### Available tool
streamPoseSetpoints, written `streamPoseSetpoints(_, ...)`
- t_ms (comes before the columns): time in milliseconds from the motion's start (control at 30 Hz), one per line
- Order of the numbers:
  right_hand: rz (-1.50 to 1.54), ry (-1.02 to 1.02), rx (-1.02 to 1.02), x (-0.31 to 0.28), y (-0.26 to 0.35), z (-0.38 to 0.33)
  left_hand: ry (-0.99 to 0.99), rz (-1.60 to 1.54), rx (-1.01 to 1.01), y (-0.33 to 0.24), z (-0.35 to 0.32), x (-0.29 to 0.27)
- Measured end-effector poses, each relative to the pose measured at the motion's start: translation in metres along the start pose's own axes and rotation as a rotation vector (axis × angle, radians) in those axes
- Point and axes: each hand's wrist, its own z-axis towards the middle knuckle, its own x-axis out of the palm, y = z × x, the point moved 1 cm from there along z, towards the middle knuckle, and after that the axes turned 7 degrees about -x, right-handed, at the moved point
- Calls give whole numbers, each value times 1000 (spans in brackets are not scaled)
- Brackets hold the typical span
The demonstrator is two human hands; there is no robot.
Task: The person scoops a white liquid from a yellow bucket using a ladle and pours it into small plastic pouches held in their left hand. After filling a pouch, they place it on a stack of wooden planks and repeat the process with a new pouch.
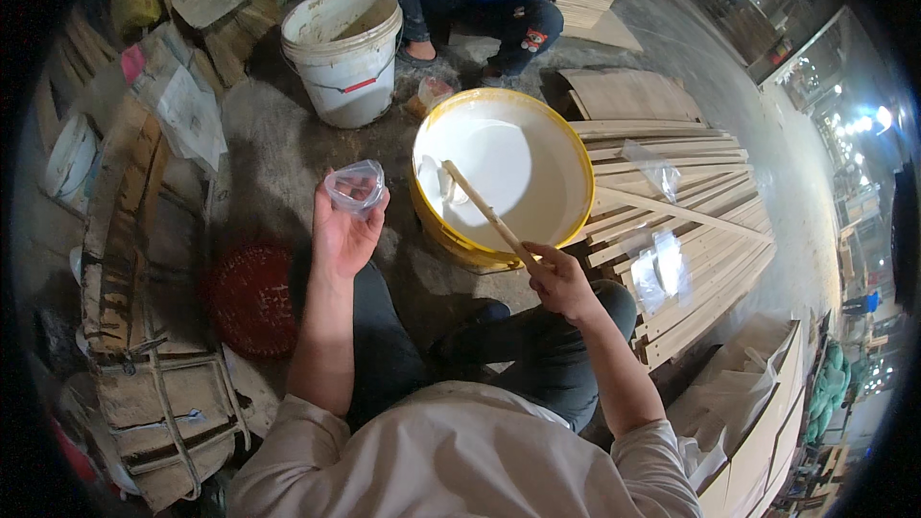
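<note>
Head view: clear plastic cup (356, 187) and wooden stick (489, 213) held beside a yellow bucket (451, 238).
Left of centre, fingers of the left hand (347, 238) curl around the cup; at centre, the right hand (564, 283) grips the stick, closed, its far end above white liquid (523, 158).

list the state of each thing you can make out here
cup: open, looks empty, gripped by left hand
stick: tilted over tub, gripped by right hand
tub: open, partly filled with white liquid
bucket: open, upright, handle down, inner wall stained
wood strips: piled, clear plastic lying on top
</note>
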Motion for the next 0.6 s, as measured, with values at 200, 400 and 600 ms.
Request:
streamPoseSetpoints(200, 720, -64, 194, -2, -11, -26, -7, -16, 5, -2, 0, -3)
streamPoseSetpoints(400, 582, -45, 116, -1, -7, -21, 6, -41, -19, 2, 2, -3)
streamPoseSetpoints(600, 427, -6, 85, -2, -2, -1, 7, -46, -9, 2, 1, -5)
